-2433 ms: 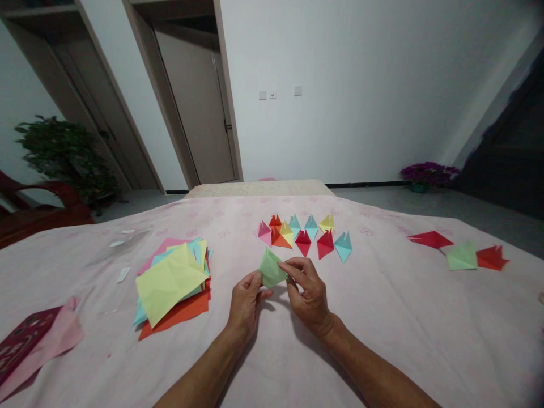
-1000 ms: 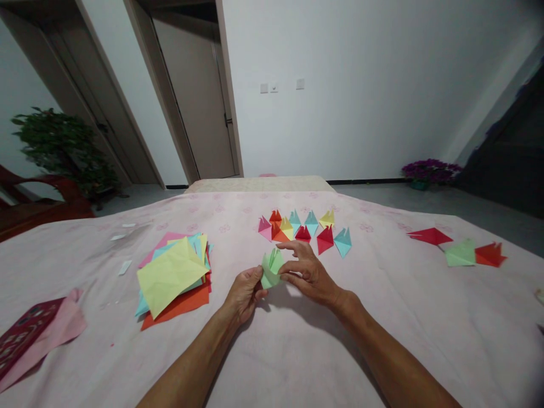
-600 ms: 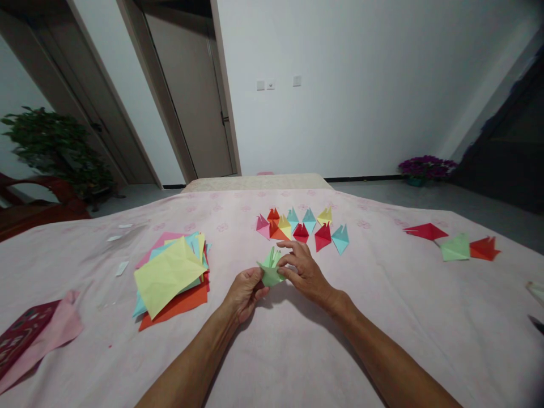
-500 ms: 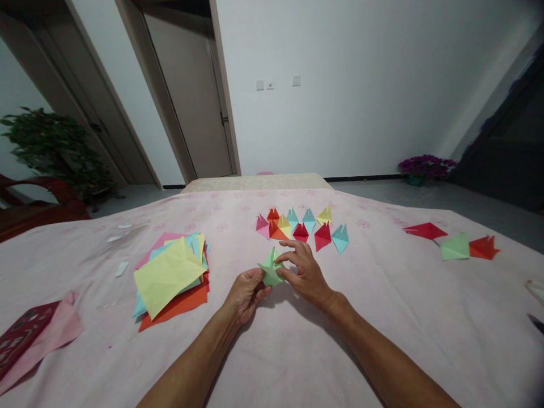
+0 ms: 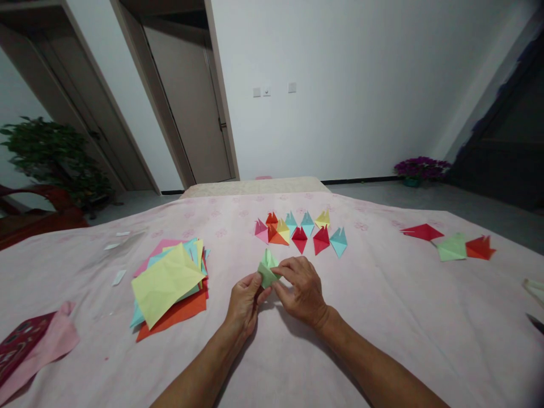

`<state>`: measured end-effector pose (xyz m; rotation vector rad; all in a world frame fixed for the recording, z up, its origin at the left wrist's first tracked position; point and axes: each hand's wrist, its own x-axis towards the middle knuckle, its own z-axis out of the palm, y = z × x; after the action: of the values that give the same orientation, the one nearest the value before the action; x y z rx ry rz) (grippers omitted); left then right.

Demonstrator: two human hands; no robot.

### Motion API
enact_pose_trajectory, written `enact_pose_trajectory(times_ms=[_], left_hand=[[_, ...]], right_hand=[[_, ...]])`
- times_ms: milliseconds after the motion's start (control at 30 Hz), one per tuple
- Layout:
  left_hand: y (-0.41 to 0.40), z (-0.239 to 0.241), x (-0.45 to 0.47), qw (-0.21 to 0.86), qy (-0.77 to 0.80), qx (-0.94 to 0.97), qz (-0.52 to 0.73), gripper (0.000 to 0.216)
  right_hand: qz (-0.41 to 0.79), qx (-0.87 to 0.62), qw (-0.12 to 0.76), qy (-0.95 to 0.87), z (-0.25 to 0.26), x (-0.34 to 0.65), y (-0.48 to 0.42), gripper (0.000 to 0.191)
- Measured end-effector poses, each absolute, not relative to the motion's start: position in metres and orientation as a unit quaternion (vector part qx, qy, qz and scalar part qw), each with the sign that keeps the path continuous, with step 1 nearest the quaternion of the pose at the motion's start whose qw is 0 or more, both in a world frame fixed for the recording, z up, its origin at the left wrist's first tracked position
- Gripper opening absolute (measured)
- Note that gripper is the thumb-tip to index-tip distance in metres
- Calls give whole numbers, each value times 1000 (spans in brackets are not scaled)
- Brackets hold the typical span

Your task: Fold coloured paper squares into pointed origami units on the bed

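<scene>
A light green origami crane (image 5: 267, 270) is held up over the pink tablecloth between both hands. My left hand (image 5: 246, 302) pinches its lower left side between thumb and fingers. On the right side of the paper, my right hand (image 5: 301, 288) grips with thumb and index finger. The crane's narrow points rise upward. Just beyond the hands stand several folded cranes, among them a red crane (image 5: 322, 240), a blue crane (image 5: 339, 242) and a pink crane (image 5: 261, 230).
A stack of coloured paper sheets (image 5: 168, 283) lies to the left. Far left is a dark red packet (image 5: 25, 340) on pink paper. To the right rest a red folded piece (image 5: 423, 232), a green one (image 5: 452, 247) and an orange one (image 5: 480, 247). A dark pointed object (image 5: 535, 323) shows at the right edge.
The right hand's fingers have come down from above the green crane and closed on its right side. The crane has turned a little in the hands.
</scene>
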<state>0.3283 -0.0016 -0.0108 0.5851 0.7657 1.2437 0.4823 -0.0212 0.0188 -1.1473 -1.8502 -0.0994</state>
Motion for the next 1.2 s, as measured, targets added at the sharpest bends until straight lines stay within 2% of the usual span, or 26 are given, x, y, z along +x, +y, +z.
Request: enact_pose_trajectory(times_ms=[100, 433, 667, 800, 967, 1200], left_hand=[[-4, -10, 332, 710, 339, 271, 555, 41], [-9, -7, 335, 721, 300, 293, 551, 38], [-9, -12, 336, 701, 346, 295, 550, 38], [-11, -12, 337, 686, 359, 299, 558, 39], [-10, -14, 337, 686, 360, 306, 553, 40], [-6, -13, 334, 694, 363, 307, 540, 41]], right_hand=[[-44, -483, 463, -741, 17, 480, -22, 9], [-11, -456, 506, -732, 8, 480, -20, 14], [24, -516, 522, -678, 10, 473, -21, 3], [76, -562, 527, -633, 14, 471, -21, 1], [166, -594, 525, -586, 18, 470, -19, 17], [365, -526, 547, -539, 20, 473, -9, 20]])
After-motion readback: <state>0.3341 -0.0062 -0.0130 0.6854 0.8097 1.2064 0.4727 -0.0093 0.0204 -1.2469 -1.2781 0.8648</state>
